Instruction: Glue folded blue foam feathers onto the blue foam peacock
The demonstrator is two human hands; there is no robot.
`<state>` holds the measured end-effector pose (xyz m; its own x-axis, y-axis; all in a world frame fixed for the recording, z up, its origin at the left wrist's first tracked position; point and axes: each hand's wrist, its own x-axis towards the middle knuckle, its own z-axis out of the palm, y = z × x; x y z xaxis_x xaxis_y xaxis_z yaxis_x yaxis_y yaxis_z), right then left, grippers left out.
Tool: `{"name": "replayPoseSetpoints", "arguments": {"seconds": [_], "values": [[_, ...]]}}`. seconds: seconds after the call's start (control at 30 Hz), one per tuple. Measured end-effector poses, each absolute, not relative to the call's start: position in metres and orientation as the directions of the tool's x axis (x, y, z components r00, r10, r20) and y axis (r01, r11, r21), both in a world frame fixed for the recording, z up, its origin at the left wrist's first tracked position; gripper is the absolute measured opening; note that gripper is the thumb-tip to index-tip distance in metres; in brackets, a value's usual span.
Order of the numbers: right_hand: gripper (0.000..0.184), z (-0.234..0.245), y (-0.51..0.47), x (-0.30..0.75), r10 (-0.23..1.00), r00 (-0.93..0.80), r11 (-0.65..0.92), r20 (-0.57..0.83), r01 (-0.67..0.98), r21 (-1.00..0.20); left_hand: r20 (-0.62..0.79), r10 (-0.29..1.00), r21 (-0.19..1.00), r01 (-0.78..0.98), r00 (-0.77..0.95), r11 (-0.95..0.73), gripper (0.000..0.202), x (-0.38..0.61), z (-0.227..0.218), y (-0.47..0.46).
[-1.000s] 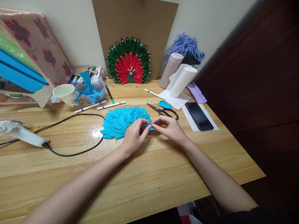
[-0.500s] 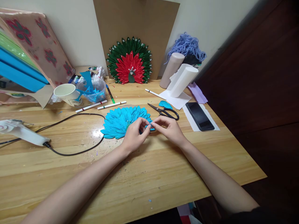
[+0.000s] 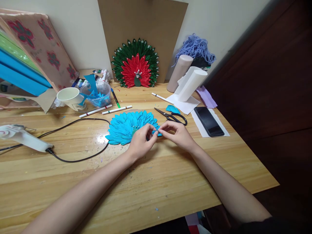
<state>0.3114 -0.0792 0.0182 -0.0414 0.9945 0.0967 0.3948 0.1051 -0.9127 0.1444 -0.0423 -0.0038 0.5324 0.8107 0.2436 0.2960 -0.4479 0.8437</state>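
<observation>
A blue paper fan of layered petals (image 3: 124, 128) lies on the table, with a small green piece (image 3: 134, 130) near its lower middle. My left hand (image 3: 143, 138) is closed in a pinch in front of the fan's right part and hides some of it. My right hand (image 3: 177, 135) is closed too, its thumb and forefinger meeting the left fingertips. Between both hands' fingertips is a small blue paper petal (image 3: 159, 133), mostly covered by the fingers. Black-handled scissors (image 3: 172, 117) lie just beyond my right hand, beside loose blue petals (image 3: 172, 109).
A glue gun (image 3: 26, 138) and its black cord lie left. Behind stand a paper cup (image 3: 70, 97), a tub of blue scraps (image 3: 97, 97) and a red-green petal fan (image 3: 136, 65) against cardboard. Markers lie nearby. Right are a paper roll (image 3: 192, 85) and a phone (image 3: 209, 122).
Both hands stay almost in place, fingertips still together. The fingers have shifted very slightly, and a little more blue shows between them.
</observation>
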Motion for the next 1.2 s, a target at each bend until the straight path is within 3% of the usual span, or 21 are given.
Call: {"name": "replayPoseSetpoints", "arguments": {"seconds": [0.23, 0.77, 1.07, 1.2], "values": [[0.013, 0.016, -0.079, 0.311, 0.994, -0.064, 0.111, 0.092, 0.41, -0.905, 0.237, 0.833, 0.857, 0.296, 0.499, -0.422, 0.016, 0.145, -0.003, -0.042], [0.022, 0.016, -0.075, 0.313, 0.995, 0.07, 0.051, 0.078, 0.32, -0.946, 0.254, 0.804, 0.869, 0.238, 0.538, -0.434, 0.011, 0.145, -0.003, -0.042], [0.021, 0.005, -0.074, 0.318, 0.997, 0.032, 0.039, 0.068, 0.557, -0.829, 0.241, 0.813, 0.867, 0.258, 0.529, -0.425, 0.012, 0.144, -0.003, -0.043], [0.022, 0.003, -0.073, 0.319, 0.991, 0.077, 0.043, 0.108, 0.582, -0.812, 0.238, 0.82, 0.866, 0.269, 0.52, -0.422, 0.013, 0.144, -0.003, -0.043]]}}
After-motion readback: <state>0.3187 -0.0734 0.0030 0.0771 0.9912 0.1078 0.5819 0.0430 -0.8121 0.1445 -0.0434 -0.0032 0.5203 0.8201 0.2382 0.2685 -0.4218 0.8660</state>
